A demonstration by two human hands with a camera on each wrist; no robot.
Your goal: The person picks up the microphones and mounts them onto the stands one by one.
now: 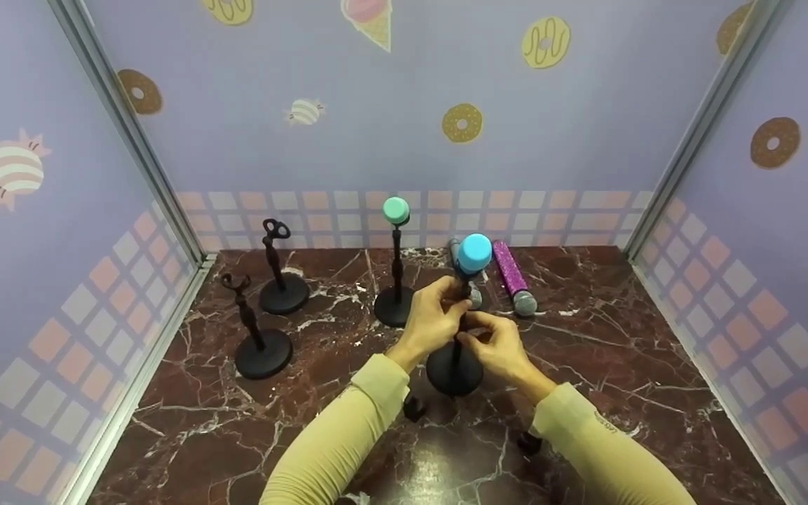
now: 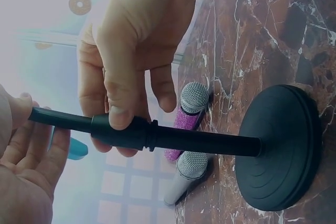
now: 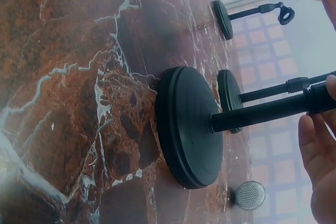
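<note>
A black microphone stand [image 1: 454,375] with a round base stands upright between both hands. At its top is a bright blue, round-ended piece [image 1: 475,252], which looks like the end of a microphone. My left hand [image 1: 432,319] holds the upper pole just under that piece. Lower down, my right hand [image 1: 501,344] pinches the thicker collar [image 2: 123,131] of the pole between thumb and fingers. The left wrist view shows the base [image 2: 278,148] flat on the marble-patterned table.
Behind stands another stand with a mint-green top [image 1: 396,210]. Two black stands with bare clips [image 1: 285,294] [image 1: 264,354] are at left. A purple glitter microphone [image 1: 510,270] and a silver one [image 2: 189,174] lie at the back. Small dark pieces [image 1: 414,408] [image 1: 529,442] sit near the forearms.
</note>
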